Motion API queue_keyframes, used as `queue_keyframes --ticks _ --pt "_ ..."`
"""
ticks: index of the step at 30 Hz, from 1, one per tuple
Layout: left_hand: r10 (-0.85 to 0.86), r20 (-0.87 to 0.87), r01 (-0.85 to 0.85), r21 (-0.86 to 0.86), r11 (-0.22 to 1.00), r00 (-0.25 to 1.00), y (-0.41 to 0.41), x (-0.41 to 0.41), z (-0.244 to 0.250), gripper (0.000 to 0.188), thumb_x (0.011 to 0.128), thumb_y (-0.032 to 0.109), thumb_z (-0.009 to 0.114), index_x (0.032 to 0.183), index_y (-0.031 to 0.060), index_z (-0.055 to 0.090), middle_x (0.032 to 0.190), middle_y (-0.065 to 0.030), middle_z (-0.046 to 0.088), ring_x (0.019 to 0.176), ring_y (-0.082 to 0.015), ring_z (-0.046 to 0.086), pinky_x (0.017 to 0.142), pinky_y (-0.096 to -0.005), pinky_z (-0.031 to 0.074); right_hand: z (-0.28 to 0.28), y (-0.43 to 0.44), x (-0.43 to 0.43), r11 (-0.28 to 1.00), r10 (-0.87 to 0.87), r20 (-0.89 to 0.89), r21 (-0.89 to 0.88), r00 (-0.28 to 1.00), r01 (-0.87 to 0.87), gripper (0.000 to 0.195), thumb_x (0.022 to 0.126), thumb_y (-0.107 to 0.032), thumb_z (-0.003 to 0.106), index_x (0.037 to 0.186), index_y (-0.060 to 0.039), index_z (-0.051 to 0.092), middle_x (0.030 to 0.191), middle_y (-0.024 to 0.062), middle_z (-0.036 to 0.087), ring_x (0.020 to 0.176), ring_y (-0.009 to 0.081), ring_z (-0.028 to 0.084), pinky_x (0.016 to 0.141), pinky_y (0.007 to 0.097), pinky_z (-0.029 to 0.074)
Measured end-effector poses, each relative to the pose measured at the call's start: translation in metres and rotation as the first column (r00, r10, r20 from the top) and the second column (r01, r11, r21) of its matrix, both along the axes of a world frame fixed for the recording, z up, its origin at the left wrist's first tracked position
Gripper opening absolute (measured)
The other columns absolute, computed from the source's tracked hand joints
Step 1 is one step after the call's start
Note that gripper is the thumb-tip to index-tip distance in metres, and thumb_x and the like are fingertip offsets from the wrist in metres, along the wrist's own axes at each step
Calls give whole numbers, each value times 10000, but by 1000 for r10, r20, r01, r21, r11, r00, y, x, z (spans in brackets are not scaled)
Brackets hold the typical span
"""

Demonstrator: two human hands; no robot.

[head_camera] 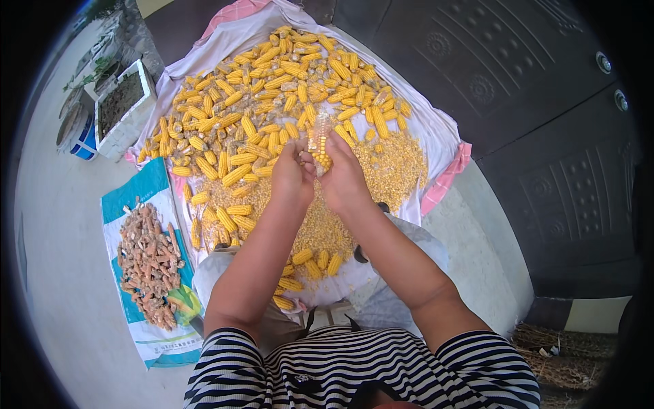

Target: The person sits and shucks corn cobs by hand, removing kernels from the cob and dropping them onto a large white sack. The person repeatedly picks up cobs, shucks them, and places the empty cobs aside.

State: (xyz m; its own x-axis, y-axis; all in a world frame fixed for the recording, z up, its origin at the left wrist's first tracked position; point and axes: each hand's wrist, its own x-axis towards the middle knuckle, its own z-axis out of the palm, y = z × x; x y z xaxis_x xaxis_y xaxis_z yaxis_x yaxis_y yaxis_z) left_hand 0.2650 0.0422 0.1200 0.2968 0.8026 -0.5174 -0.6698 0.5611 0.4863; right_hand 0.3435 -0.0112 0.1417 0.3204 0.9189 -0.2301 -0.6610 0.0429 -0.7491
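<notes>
My right hand [345, 176] grips a partly shelled ear of corn [320, 143], held upright. Its far part is bare of kernels, while yellow kernels still cover the near part. Close against the ear's left side is my left hand [293, 174], fingers curled; whether it pinches the ear or loose kernels is hard to see. Below both hands spreads a layer of loose corn kernels [391, 163]. Beyond them lies a wide heap of whole yellow corn ears [278, 82] on a pale cloth [434, 128]. A few more ears [312, 263] rest between my legs.
To the left, a pile of bare corncobs [150, 260] lies on a flattened teal-and-white woven sack [135, 184]. A white foam box of soil [148, 84] and a bucket [84, 135] stand farther left. Dark metal doors [511, 76] rise on the right. Dry stalks [562, 353] lie at lower right.
</notes>
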Motion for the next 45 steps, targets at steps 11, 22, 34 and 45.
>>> queue_keyframes --ticks 11,22,34,45 --pt "-128 -297 214 278 936 946 -13 -6 20 352 910 412 665 949 69 591 788 -6 532 667 -94 498 558 -236 401 4 2 8 996 -83 191 46 978 75 535 1001 -249 525 1467 -38 371 1327 103 530 1176 168 498 985 363 385" --pt "42 -556 399 645 652 830 -25 7 -12 443 1032 381 470 1238 0 564 876 -39 592 634 -69 469 498 -210 356 4 11 29 1000 -19 -15 6 1000 19 311 961 -232 602 1190 -22 581 1063 92 638 1013 201 604 821 352 529" --pt "-272 -521 544 488 682 809 -29 0 23 625 1003 463 489 1406 -14 459 1459 -204 445 1392 -256 376 1055 -362 400 -9 18 23 974 -203 63 -89 977 208 308 969 -304 586 1094 -23 576 974 99 609 875 196 613 767 346 525" --pt "-83 -633 541 578 611 770 -29 4 5 584 1050 449 349 1466 44 406 1345 -175 529 1209 -234 522 931 -329 483 2 15 15 960 -276 88 -15 957 278 270 957 -310 611 958 -40 604 899 77 595 804 152 582 716 303 500"
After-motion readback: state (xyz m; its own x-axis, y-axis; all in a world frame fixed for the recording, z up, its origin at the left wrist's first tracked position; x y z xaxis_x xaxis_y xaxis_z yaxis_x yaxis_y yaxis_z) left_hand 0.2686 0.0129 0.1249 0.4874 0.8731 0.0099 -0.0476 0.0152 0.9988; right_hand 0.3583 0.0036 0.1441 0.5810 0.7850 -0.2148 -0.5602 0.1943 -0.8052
